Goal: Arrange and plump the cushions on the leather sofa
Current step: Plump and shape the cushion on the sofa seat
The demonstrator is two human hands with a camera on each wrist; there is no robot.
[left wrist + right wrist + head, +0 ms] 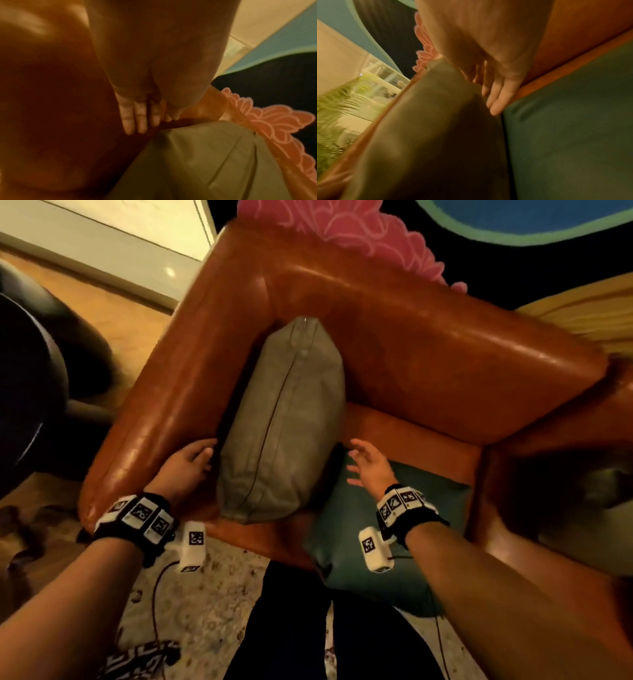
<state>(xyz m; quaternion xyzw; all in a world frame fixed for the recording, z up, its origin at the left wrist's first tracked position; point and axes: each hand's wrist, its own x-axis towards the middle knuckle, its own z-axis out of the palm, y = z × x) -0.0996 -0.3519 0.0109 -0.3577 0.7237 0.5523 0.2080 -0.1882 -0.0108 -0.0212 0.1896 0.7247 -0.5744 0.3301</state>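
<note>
Grey-green cushion (pixel 281 426): standing on edge, seam up, in sofa (pixel 428 354) corner against armrest | teal cushion (pixel 394 542): flat on seat, just beside | left hand (pixel 186 463): fingers straight, between armrest and grey-green cushion | right hand (pixel 368 463): fingers spread, holding nothing, above teal cushion.

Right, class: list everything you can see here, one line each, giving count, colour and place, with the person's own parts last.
sofa: one, tan leather, fills the middle.
grey cushion: one, grey-green, standing on edge against the sofa's left arm.
green cushion: one, dark teal, flat on the seat.
rug: one, pale patterned, on the floor in front.
left hand: one, fingers straight, beside the grey cushion.
right hand: one, fingers spread, over the green cushion.
</note>
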